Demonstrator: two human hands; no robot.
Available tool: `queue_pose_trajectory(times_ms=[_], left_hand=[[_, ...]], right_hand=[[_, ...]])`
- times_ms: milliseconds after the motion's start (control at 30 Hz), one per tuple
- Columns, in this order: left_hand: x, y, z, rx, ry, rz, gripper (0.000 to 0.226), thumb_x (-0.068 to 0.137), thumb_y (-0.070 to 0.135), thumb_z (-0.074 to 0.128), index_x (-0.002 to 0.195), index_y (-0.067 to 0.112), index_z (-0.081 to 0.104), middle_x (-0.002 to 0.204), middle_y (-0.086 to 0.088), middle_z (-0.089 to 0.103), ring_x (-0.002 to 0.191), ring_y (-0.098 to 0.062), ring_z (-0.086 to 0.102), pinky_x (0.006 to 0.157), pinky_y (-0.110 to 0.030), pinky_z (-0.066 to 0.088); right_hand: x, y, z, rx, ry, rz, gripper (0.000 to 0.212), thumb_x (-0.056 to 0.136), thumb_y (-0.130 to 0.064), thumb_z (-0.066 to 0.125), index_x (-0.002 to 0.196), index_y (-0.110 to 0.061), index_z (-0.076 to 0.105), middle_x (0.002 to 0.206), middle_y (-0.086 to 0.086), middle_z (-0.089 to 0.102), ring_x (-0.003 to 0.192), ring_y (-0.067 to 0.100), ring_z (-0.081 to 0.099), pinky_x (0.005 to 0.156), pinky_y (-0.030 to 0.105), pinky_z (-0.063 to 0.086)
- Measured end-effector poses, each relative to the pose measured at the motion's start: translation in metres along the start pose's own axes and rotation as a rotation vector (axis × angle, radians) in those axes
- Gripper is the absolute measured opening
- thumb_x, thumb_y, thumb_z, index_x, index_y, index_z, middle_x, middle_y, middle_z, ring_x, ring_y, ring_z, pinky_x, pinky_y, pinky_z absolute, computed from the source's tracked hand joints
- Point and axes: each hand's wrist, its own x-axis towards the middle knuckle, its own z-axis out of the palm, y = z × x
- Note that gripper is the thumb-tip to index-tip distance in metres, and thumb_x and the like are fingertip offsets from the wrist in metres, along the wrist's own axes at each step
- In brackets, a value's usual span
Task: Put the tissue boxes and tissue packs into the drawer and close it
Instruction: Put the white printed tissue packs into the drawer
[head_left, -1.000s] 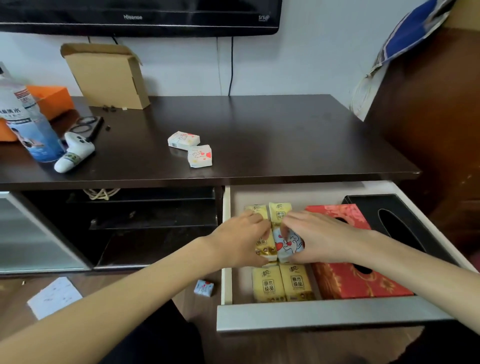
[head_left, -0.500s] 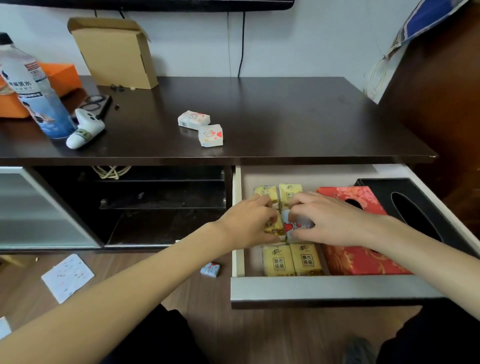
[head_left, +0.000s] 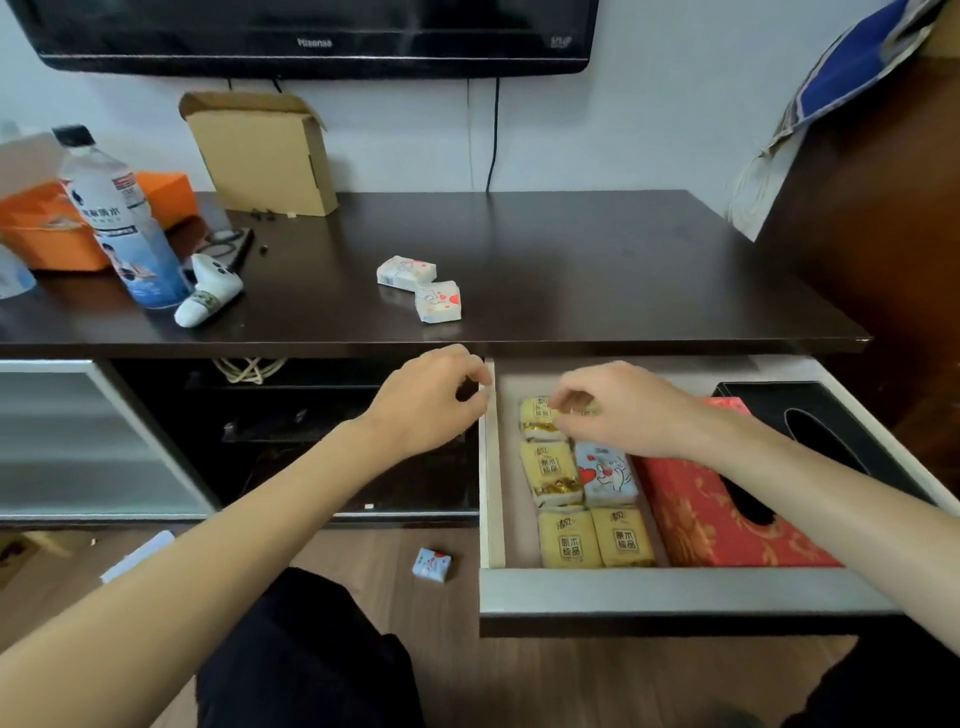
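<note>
Hands over the open drawer (head_left: 675, 592): left hand (head_left: 431, 402) empty, fingers loosely curled, just outside its side wall; right hand (head_left: 618, 408) empty, curled above the far yellow tissue packs (head_left: 540, 415). Blue pack (head_left: 605, 475) lies just nearer, red tissue box (head_left: 696, 514) beside it. Two packs (head_left: 421, 286) remain on the tabletop beyond.

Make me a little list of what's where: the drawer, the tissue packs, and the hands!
drawer: open
in drawer: yellow packs, blue cartoon pack, red tissue box, black tissue box
on tabletop: two white packs
on floor: one small blue pack
left hand: empty, above the drawer's left edge
right hand: empty, over the back yellow packs
</note>
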Motion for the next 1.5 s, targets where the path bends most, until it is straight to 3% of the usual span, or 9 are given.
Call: queue_pose_trajectory(times_ms=[133, 267, 400, 533, 633, 867, 1100, 1367, 1500], left_hand=[[0.032, -0.042, -0.043, 0.055, 0.064, -0.219, 0.015, 0.089, 0.035, 0.056, 0.096, 0.031, 0.07, 0.099, 0.009, 0.068, 0.091, -0.018, 0.065, 0.081, -0.043, 0.056], [0.071, -0.088, -0.068, 0.072, 0.11, -0.364, 0.024, 0.086, 0.031, 0.056, 0.106, 0.03, 0.069, 0.108, 0.005, 0.068, 0.098, -0.024, 0.064, 0.086, -0.041, 0.052], [0.112, -0.12, -0.065, 0.072, 0.082, -0.361, 0.039, 0.089, 0.022, 0.059, 0.128, 0.021, 0.061, 0.129, -0.004, 0.059, 0.112, -0.027, 0.06, 0.093, -0.044, 0.051], [0.148, -0.14, -0.053, 0.083, -0.069, -0.293, 0.071, 0.087, -0.003, 0.06, 0.151, 0.016, 0.038, 0.158, -0.009, 0.035, 0.145, -0.031, 0.03, 0.117, -0.042, 0.028], [0.167, -0.15, -0.044, 0.125, -0.215, -0.254, 0.075, 0.088, -0.007, 0.057, 0.155, 0.013, 0.03, 0.163, -0.011, 0.025, 0.151, -0.029, 0.017, 0.121, -0.04, 0.015], [0.172, -0.161, -0.038, 0.125, -0.123, -0.266, 0.061, 0.085, 0.035, 0.072, 0.14, 0.021, 0.05, 0.133, -0.01, 0.054, 0.118, -0.028, 0.054, 0.096, -0.038, 0.046], [0.142, -0.14, -0.045, -0.062, -0.074, -0.394, 0.092, 0.074, 0.045, 0.073, 0.152, 0.025, 0.027, 0.143, -0.012, 0.043, 0.119, -0.034, 0.054, 0.095, -0.04, 0.045], [0.096, -0.073, -0.049, -0.1, -0.069, -0.32, 0.038, 0.092, 0.045, 0.047, 0.127, 0.03, 0.054, 0.122, -0.003, 0.046, 0.103, -0.032, 0.057, 0.084, -0.037, 0.04], [0.083, -0.055, -0.059, -0.126, -0.04, -0.367, 0.037, 0.092, 0.047, 0.047, 0.118, 0.021, 0.05, 0.112, 0.0, 0.053, 0.097, -0.025, 0.056, 0.077, -0.038, 0.038]], right_hand=[[0.055, -0.017, -0.022, 0.161, 0.138, 0.023, 0.012, 0.092, -0.035, 0.065, 0.099, -0.031, 0.073, 0.088, -0.017, 0.072, 0.086, 0.003, 0.068, 0.087, 0.041, 0.058], [0.122, -0.032, -0.029, 0.248, 0.147, 0.044, 0.019, 0.094, -0.031, 0.067, 0.111, -0.025, 0.072, 0.103, -0.009, 0.073, 0.096, 0.011, 0.067, 0.092, 0.042, 0.056], [0.178, -0.043, -0.018, 0.162, 0.124, -0.002, 0.036, 0.096, -0.031, 0.068, 0.13, -0.021, 0.065, 0.134, 0.0, 0.062, 0.112, 0.015, 0.058, 0.09, 0.034, 0.051], [0.208, -0.041, -0.003, 0.115, 0.019, -0.052, 0.061, 0.087, -0.04, 0.074, 0.142, -0.02, 0.056, 0.142, 0.001, 0.051, 0.121, 0.018, 0.049, 0.086, 0.033, 0.043], [0.213, -0.03, 0.004, 0.093, 0.009, -0.061, 0.056, 0.085, -0.041, 0.074, 0.135, -0.024, 0.059, 0.138, -0.004, 0.051, 0.122, 0.018, 0.049, 0.094, 0.039, 0.047], [0.198, -0.018, -0.011, -0.004, 0.05, -0.12, 0.02, 0.082, -0.049, 0.076, 0.093, -0.038, 0.063, 0.113, -0.013, 0.054, 0.11, 0.011, 0.045, 0.087, 0.039, 0.049], [0.175, -0.022, -0.014, 0.046, 0.104, -0.122, 0.026, 0.081, -0.035, 0.08, 0.097, -0.029, 0.06, 0.109, -0.009, 0.058, 0.101, 0.013, 0.058, 0.085, 0.04, 0.055], [0.156, -0.004, -0.015, 0.015, 0.022, -0.151, 0.037, 0.078, -0.04, 0.083, 0.106, -0.028, 0.062, 0.116, -0.01, 0.05, 0.105, 0.014, 0.052, 0.084, 0.031, 0.049], [0.164, -0.006, -0.014, -0.022, 0.005, -0.14, 0.043, 0.076, -0.05, 0.084, 0.104, -0.033, 0.058, 0.12, -0.016, 0.049, 0.108, 0.011, 0.051, 0.081, 0.031, 0.048]])
